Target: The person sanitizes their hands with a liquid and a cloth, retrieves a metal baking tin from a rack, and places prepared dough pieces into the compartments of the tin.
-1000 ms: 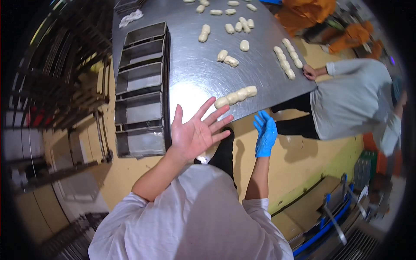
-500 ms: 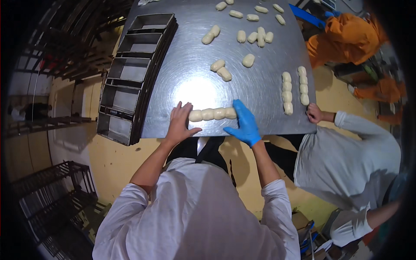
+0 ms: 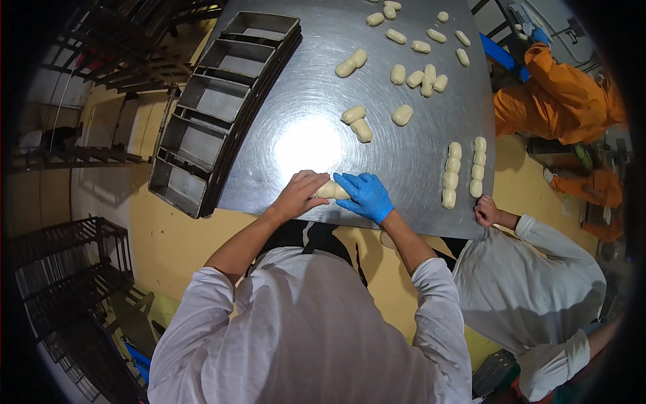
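Near the front edge of the steel table lies a row of dough pieces, pale and smooth, joined end to end. My bare left hand curves over its left end. Over the right end lies my right hand, in a blue glove, fingers together. Only the middle of the row shows between them; the ends are hidden under the hands. Beyond my hands rest a pair of dough pieces touching each other and a single dough piece.
A bank of joined metal loaf pans stands along the table's left side. Two dough rows lie at the right, near a co-worker's fist. More dough pieces are scattered at the far side. A person in orange is beyond the table.
My hands have gone from spread at the row's two ends to closed over it, nearer together, hiding most of it. The whole view has shifted slightly.
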The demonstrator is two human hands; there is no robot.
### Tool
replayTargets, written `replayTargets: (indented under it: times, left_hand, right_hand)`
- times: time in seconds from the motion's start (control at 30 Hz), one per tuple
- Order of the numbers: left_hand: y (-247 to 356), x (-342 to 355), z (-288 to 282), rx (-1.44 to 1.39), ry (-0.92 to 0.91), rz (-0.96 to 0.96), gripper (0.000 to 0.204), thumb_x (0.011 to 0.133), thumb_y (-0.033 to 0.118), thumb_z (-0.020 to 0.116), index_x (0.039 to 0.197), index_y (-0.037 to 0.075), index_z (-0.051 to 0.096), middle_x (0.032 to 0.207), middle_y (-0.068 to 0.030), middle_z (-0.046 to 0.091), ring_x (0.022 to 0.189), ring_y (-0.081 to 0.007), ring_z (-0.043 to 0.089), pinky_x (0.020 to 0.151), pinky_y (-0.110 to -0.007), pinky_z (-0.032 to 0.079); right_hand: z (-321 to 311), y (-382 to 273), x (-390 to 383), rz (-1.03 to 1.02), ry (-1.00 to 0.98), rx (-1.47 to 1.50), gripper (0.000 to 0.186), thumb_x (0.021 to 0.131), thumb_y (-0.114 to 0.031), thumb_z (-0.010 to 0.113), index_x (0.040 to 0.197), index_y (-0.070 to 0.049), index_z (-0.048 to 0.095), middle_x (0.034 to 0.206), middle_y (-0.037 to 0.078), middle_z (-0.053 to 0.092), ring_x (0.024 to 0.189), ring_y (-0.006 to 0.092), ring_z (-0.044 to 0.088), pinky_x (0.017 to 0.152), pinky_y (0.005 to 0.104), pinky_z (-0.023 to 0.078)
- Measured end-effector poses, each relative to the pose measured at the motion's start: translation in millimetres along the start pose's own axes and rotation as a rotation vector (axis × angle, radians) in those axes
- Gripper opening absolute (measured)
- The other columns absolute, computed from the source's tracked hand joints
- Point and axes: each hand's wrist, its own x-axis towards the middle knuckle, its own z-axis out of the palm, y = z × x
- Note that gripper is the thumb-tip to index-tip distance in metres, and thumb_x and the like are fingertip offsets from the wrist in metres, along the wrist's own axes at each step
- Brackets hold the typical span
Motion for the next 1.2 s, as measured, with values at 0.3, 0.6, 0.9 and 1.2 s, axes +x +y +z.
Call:
replayTargets:
  times: [0.3, 0.6, 0.9, 1.2]
  left_hand:
    - [2, 12, -2, -0.09, -0.112, -0.007, 0.045, 0.079, 0.02, 0.073, 0.119, 0.005, 0.059, 0.115, -0.0102, 0.062, 0.105, -0.0306, 0.054, 0.093, -0.04, 0.043]
    - [7, 13, -17, -0.244, -0.221, -0.154, 0.034, 0.08, 0.02, 0.071, 0.11, 0.003, 0.064, 0.103, -0.0157, 0.065, 0.098, -0.0344, 0.061, 0.088, -0.043, 0.046]
    - [12, -39, -183, -0.271, -0.352, -0.226, 0.034, 0.073, 0.017, 0.075, 0.104, 0.005, 0.067, 0.096, -0.0152, 0.067, 0.09, -0.0328, 0.063, 0.079, -0.041, 0.05]
    - [-105, -141, -341, -0.252, -0.37, -0.337, 0.038, 0.071, 0.011, 0.079, 0.105, 0.002, 0.066, 0.095, -0.0137, 0.067, 0.091, -0.0319, 0.064, 0.078, -0.039, 0.051]
  right_hand:
    - [12, 6, 0, -0.021, -0.058, 0.163, 0.058, 0.083, -0.036, 0.069, 0.13, -0.006, 0.054, 0.111, 0.015, 0.063, 0.086, 0.0334, 0.059, 0.079, 0.0409, 0.049]
    - [-23, -46, 14, 0.555, -0.103, 0.708, 0.037, 0.081, -0.016, 0.071, 0.115, -0.003, 0.065, 0.103, 0.015, 0.068, 0.093, 0.0259, 0.066, 0.083, 0.0345, 0.052]
    - [-28, -165, 96, 0.484, -0.111, 0.891, 0.034, 0.08, -0.014, 0.072, 0.111, -0.001, 0.064, 0.099, 0.012, 0.069, 0.091, 0.0198, 0.066, 0.081, 0.0314, 0.051]
    - [64, -293, 264, 0.367, -0.151, 0.682, 0.041, 0.085, -0.025, 0.063, 0.12, -0.004, 0.056, 0.099, 0.021, 0.061, 0.094, 0.0375, 0.06, 0.079, 0.0428, 0.048]
